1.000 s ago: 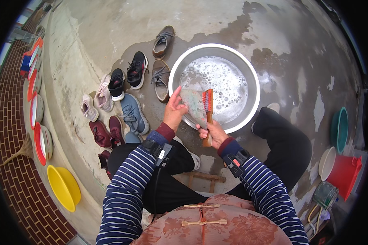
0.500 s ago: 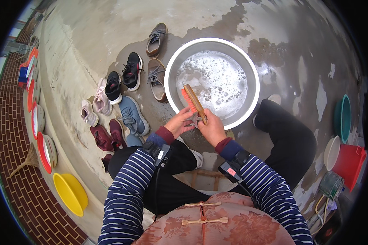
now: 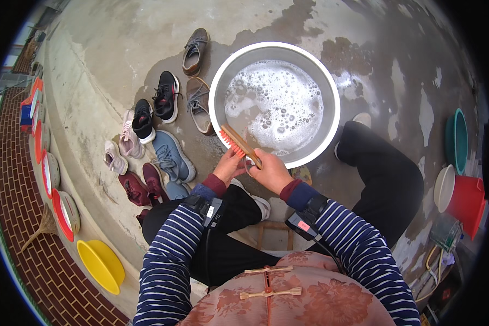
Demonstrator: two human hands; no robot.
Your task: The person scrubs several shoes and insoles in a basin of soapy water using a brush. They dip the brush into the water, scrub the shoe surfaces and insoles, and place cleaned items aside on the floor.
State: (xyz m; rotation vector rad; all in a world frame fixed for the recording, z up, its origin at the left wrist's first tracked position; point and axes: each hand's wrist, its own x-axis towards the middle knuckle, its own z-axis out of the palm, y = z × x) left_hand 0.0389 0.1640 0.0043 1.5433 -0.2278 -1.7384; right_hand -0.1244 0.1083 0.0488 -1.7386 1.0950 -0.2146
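My right hand [image 3: 271, 173] grips the handle of a wooden scrub brush [image 3: 240, 144] with orange bristles, held just over the near rim of a round metal basin [image 3: 331, 81] full of soapy water. The fingers of my left hand [image 3: 228, 167] pinch the brush from below, at its bristle side. Both hands are in front of my knees, apart from the shoes. A dark flat piece lies in the water by the brush; I cannot tell what it is.
Several shoes [image 3: 171, 155] lie in rows on the wet concrete left of the basin. Enamel bowls [image 3: 65, 212] and a yellow basin [image 3: 100, 266] line the brick edge at left. A red bucket [image 3: 464, 198] and a teal tub [image 3: 456, 138] stand at right.
A second ago the hands were over the foamy water with the brush and a grey piece in the left hand. They have drawn back to the near rim, and the grey piece is gone.
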